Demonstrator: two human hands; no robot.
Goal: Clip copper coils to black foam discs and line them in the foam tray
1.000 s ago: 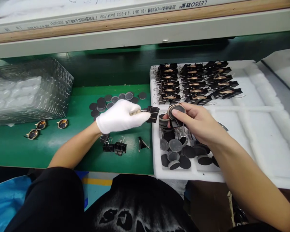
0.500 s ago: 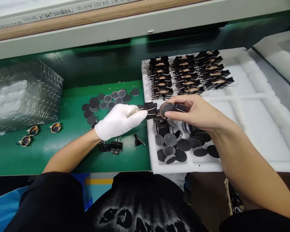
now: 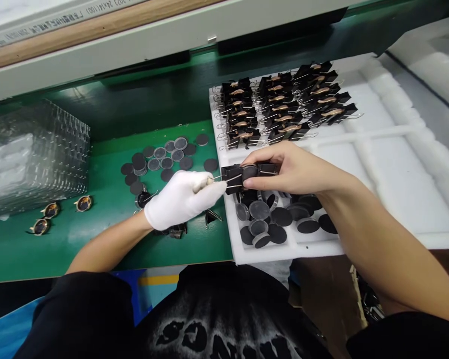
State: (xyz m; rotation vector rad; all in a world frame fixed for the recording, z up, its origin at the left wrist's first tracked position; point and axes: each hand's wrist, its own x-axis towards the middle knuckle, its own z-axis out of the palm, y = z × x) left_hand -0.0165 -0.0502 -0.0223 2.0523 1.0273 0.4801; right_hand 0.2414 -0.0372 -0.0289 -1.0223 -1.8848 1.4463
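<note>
Head view: two hands meet over the front edge of a white foam tray.

The gloved left hand (image 3: 181, 198) pinches the wire handles of a black binder clip (image 3: 232, 178), while the bare right hand (image 3: 295, 168) grips a round dark disc (image 3: 249, 172) that sits against the clip, just above the foam tray (image 3: 377, 199). Loose discs (image 3: 273, 219) lie in the tray's near compartment and rows of clipped parts (image 3: 280, 102) fill its far one. More discs (image 3: 164, 159) are scattered on the green tabletop (image 3: 60, 239).

Black binder clip (image 3: 232, 178) — held level, apparently clamped on dark round disc (image 3: 249, 172) — above white foam tray edge.
</note>
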